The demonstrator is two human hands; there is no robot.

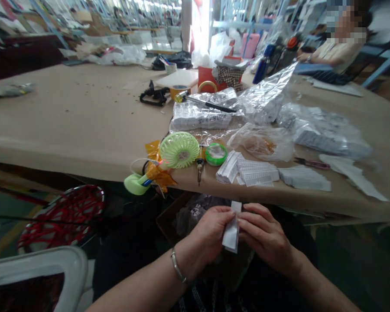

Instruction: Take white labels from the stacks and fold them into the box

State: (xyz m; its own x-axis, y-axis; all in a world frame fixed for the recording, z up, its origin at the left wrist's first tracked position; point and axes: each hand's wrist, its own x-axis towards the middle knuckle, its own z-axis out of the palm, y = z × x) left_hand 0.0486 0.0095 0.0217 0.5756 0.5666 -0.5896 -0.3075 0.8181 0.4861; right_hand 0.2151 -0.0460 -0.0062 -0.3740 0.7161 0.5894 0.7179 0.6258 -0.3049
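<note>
Below the table's front edge, both hands pinch a small white folded label strip [232, 229] between them. My left hand [208, 238] grips its left side; a thin bracelet circles that wrist. My right hand [263, 236] closes on the strip's right side. Just above, on the brown table [84, 125], lie stacks of white labels [247, 171] and another flat stack [303, 178].
A green hand fan [178, 150], a green tape roll [216, 154] and a small screwdriver [199, 167] sit near the edge. Plastic bags of labels [208, 115] lie behind, scissors [312, 163] to the right. A red woven stool [61, 216] stands left. Another person [338, 43] sits far right.
</note>
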